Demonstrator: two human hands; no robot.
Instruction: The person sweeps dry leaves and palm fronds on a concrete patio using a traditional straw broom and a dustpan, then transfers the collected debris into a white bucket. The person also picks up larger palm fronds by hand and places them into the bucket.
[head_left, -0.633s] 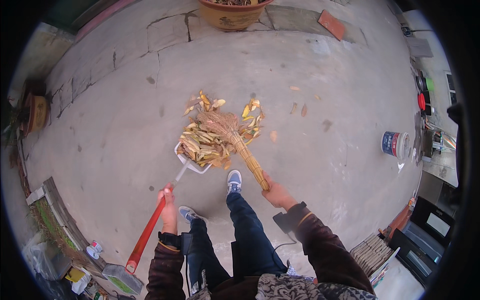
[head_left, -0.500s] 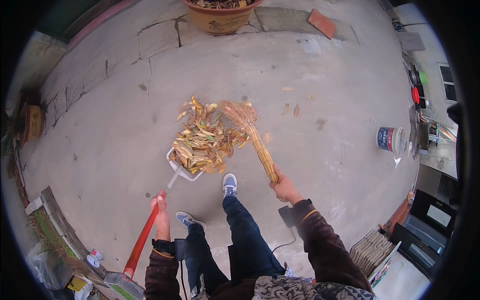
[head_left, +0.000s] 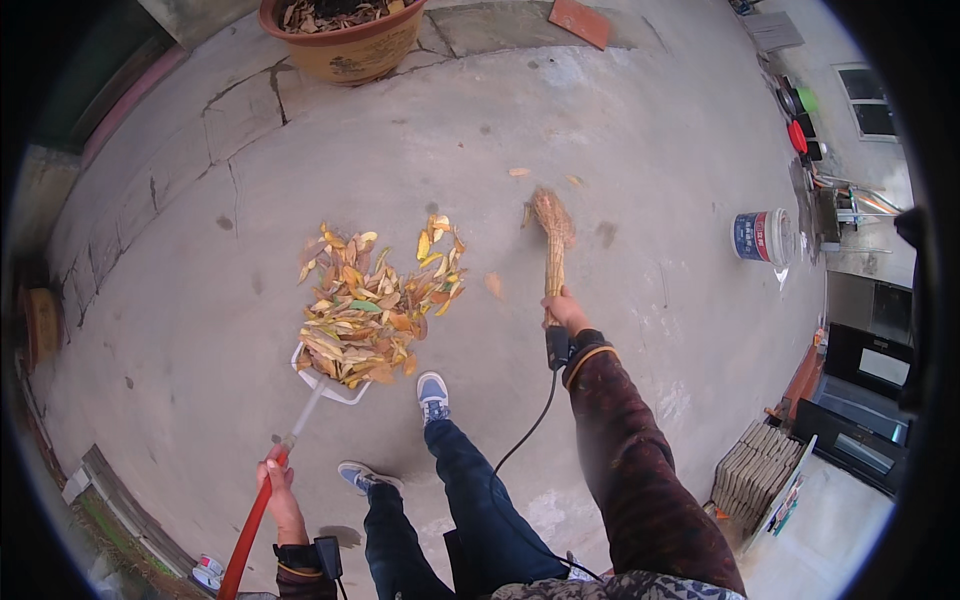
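My left hand [head_left: 283,490] is closed around the red handle [head_left: 246,540] of a white dustpan. The pan's rim [head_left: 347,396] lies on the ground, mostly hidden under a pile of dry yellow and brown leaves [head_left: 362,305] that spreads beyond it. My right hand [head_left: 567,311] grips a straw broom [head_left: 555,262] by its bound stalk. The broom's bristles, slightly blurred, touch down to the right of the pile, beside a few stray leaves [head_left: 518,172]. One single leaf [head_left: 494,286] lies between the pile and the broom.
A large planter [head_left: 350,52] stands at the far left, with a red tile [head_left: 579,22] to its right. A white and blue bucket [head_left: 762,237] sits at the right. Stacked grey slabs [head_left: 755,468] are at the near right, a low brick edging [head_left: 135,515] at the near left.
The broom has swung away from the pile to the right, reaching the stray leaves, and now points nearly straight ahead. My left hand still holds the dustpan; the whole view has shifted somewhat.
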